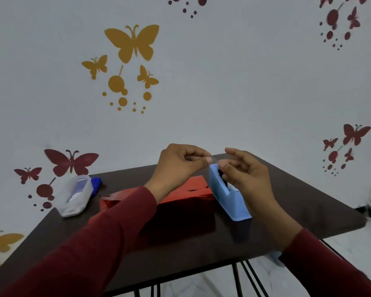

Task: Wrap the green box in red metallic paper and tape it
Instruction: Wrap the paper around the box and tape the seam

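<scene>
A box wrapped in red metallic paper (193, 190) lies on the dark table (287, 196), partly hidden behind my left forearm; none of the green box shows. A light blue tape dispenser (231, 200) stands just right of it. Both hands are raised above the dispenser's front end. My left hand (180, 163) pinches one end of a short clear tape strip (214, 160) between thumb and forefinger. My right hand (244, 168) pinches the strip's other end, its remaining fingers loosely spread.
A clear plastic container (74, 196) lies at the table's left back corner with a blue object (95, 184) behind it. The wall with butterfly decals stands right behind the table. The table's near edge and thin black legs (236, 279) are below my arms.
</scene>
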